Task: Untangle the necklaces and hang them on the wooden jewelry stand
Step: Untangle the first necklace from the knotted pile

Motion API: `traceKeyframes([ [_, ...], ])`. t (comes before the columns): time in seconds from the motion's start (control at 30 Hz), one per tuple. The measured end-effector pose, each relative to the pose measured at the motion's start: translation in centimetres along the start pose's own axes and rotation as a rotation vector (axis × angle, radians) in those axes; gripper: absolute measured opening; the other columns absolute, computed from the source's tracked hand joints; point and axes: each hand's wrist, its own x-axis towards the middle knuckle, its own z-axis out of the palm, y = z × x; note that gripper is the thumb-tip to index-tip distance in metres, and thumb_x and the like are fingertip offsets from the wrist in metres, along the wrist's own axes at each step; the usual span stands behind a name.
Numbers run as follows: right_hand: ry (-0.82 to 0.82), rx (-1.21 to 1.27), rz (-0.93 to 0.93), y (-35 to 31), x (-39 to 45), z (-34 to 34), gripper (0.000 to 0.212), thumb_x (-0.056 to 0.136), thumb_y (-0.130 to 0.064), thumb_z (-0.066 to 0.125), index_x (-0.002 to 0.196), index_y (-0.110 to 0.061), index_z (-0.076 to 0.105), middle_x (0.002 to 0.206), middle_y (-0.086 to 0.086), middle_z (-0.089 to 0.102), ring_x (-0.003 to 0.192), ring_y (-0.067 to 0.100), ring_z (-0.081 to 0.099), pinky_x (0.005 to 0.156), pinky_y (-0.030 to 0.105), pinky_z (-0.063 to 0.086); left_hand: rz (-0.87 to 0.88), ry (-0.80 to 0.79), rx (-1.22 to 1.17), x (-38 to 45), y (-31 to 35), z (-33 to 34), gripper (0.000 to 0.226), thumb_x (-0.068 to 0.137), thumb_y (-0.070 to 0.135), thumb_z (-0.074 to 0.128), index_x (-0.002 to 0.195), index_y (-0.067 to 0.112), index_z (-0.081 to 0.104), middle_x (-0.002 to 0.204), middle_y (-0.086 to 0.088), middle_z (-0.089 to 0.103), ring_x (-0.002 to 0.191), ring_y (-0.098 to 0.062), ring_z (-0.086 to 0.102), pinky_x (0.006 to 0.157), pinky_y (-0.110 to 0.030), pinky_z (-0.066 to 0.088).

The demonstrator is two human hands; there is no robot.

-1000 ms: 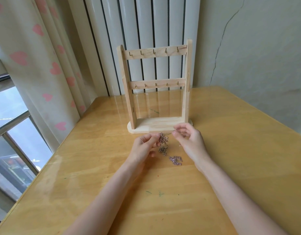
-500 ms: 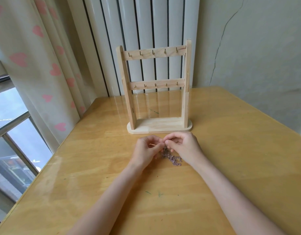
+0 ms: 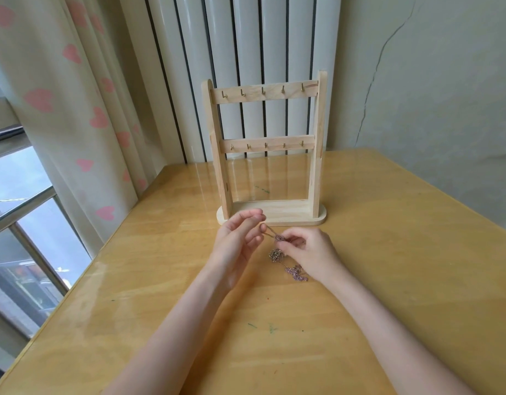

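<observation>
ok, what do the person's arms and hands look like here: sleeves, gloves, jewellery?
Both forearms are bare right down to the frame edge, with no sleeves visible. The left hand and right hand are ungloved, and no rings, watch or bracelet show.

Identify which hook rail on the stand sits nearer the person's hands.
The lower rail on the wooden jewelry stand; the upper rail sits above it. Both rails' hooks are bare.

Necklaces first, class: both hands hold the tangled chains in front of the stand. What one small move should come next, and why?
Probably ease the left hand a little further from the right hand, drawing the taut strand out of the necklaces. They are clumped, part lying on the table, and every hook on the stand is bare.
</observation>
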Motion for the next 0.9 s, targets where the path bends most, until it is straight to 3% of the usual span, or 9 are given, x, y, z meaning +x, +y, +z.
traceKeyframes([
  [0.07,0.009,0.06,0.027,0.0,0.1,-0.4,0.007,0.081,-0.008,0.068,0.082,-0.014,0.07,0.071,-0.003,0.065,0.07,0.013,0.057,0.068,0.019,0.046,0.034,0.034,0.108,0.1,-0.1,-0.5,0.01,0.087,0.004,0.058,0.083,0.012,0.062,0.076,0.003,0.061,0.06,-0.004,0.057,0.055,-0.012,0.048],
  [0.23,0.077,0.012,-0.015,0.1,0.0,-0.7,0.014,0.081,-0.001,0.064,0.085,-0.011,0.073,0.088,0.001,0.066,0.08,0.019,0.063,0.077,0.025,0.051,0.142,-0.037,0.73,-0.1,-1.3,-0.4,0.012,0.082,0.003,0.066,0.08,0.015,0.063,0.076,0.007,0.058,0.056,0.0,0.054,0.055,-0.015,0.043],
  [0.37,0.102,0.064,-0.074,-0.3,0.0,-0.9,0.021,0.081,0.006,0.061,0.083,-0.012,0.071,0.086,-0.012,0.058,0.072,0.009,0.061,0.074,0.02,0.051,0.267,0.004,1.103,0.3,-2.1,-0.6,0.011,0.079,0.016,0.071,0.077,0.025,0.066,0.085,0.007,0.058,0.059,0.005,0.057,0.061,-0.007,0.041],
  [0.47,0.126,0.08,-0.094,-0.4,-0.1,-0.9,0.029,0.081,0.007,0.06,0.078,-0.021,0.066,0.083,-0.015,0.062,0.07,0.003,0.059,0.074,0.023,0.051,0.295,-0.007,1.147,0.2,-2.2,-0.6,0.008,0.078,0.019,0.072,0.077,0.026,0.067,0.083,0.006,0.058,0.059,0.009,0.055,0.06,-0.004,0.039],
  [0.63,0.137,0.046,-0.109,-0.4,-0.1,-0.8,0.036,0.08,0.003,0.061,0.068,-0.031,0.062,0.073,-0.016,0.064,0.07,0.008,0.059,0.072,0.023,0.05,0.354,-0.025,1.167,0.2,-2.2,-0.3,0.018,0.078,0.021,0.072,0.07,0.033,0.061,0.089,0.0,0.059,0.064,-0.004,0.053,0.059,-0.006,0.038],
  [0.73,0.029,0.107,-0.063,-0.2,0.0,-1.1,0.032,0.081,0.001,0.062,0.071,-0.029,0.065,0.075,-0.007,0.066,0.074,0.013,0.061,0.075,0.023,0.051,0.393,-0.016,1.122,0.3,-2.1,-0.8,0.018,0.081,0.018,0.069,0.072,0.032,0.061,0.085,0.007,0.053,0.071,0.0,0.051,0.066,-0.005,0.037],
  [0.8,-0.044,0.145,-0.028,-0.2,-0.1,-1.2,0.028,0.081,0.0,0.064,0.075,-0.027,0.066,0.076,-0.003,0.067,0.074,0.011,0.062,0.075,0.021,0.051,0.411,-0.02,1.138,0.4,-2.4,-1.1,0.01,0.082,0.018,0.068,0.077,0.027,0.066,0.088,0.012,0.05,0.081,-0.002,0.053,0.074,-0.015,0.042],
  [0.83,-0.054,0.166,-0.016,-0.1,0.0,-1.3,0.026,0.081,0.001,0.064,0.076,-0.025,0.067,0.076,-0.002,0.067,0.072,0.01,0.062,0.074,0.019,0.051,0.411,-0.019,1.14,0.4,-2.5,-1.2,0.005,0.083,0.018,0.067,0.08,0.023,0.068,0.09,0.012,0.05,0.083,-0.005,0.055,0.074,-0.02,0.045],
  [0.9,-0.05,0.226,0.004,-0.3,-0.1,-1.4,0.021,0.081,0.002,0.065,0.079,-0.018,0.069,0.076,-0.001,0.067,0.069,0.005,0.061,0.071,0.015,0.05,0.409,-0.014,1.115,0.3,-2.5,-1.0,0.005,0.084,0.016,0.065,0.081,0.019,0.068,0.09,0.01,0.054,0.076,-0.003,0.06,0.066,-0.016,0.047],
])
